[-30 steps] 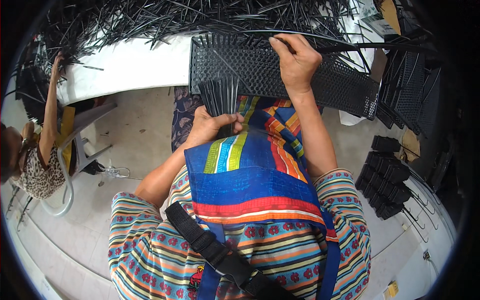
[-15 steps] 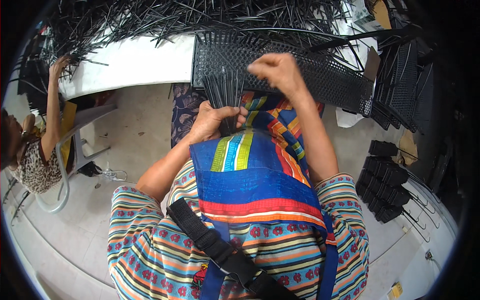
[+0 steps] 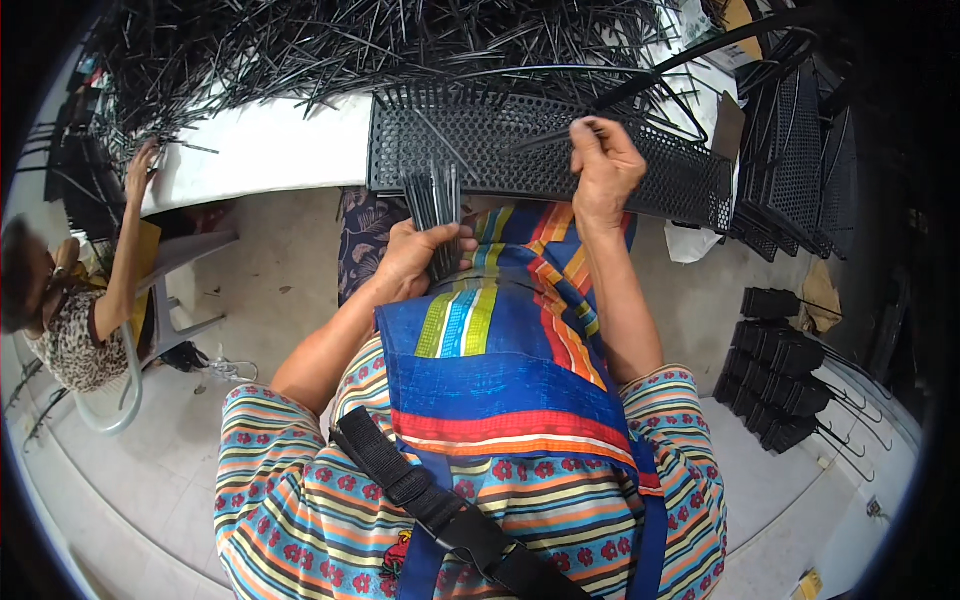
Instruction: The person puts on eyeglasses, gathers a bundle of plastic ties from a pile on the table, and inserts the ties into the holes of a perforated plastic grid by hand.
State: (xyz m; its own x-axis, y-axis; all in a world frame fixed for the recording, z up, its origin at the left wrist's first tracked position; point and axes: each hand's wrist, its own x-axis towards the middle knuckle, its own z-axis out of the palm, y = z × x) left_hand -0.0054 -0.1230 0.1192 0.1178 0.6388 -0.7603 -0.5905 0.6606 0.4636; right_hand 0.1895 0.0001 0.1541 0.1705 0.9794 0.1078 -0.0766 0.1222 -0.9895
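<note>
My left hand (image 3: 415, 250) grips the lower part of a bundle of thin black strips (image 3: 432, 200), whose upper ends fan out a little over my lap. To the right, my right hand (image 3: 608, 172) is raised above the perforated black tray (image 3: 655, 165) with its fingers pinched. A blurred thin black strip (image 3: 545, 143) sticks out leftward from those fingers. One loose strip (image 3: 445, 145) lies slantwise on the left part of the tray, just past the bundle's tips.
A big heap of black strips (image 3: 250, 50) covers the far side of the white table (image 3: 260, 150). Black perforated racks (image 3: 790, 150) stand at the right, and dark blocks with wire hooks (image 3: 770, 385) lie on the floor. At left, a person (image 3: 85, 320) reaches to the heap.
My right hand has moved rightward, away from the bundle, with a thin strip now showing in its fingers. My left hand has shifted slightly left and down with the bundle.
</note>
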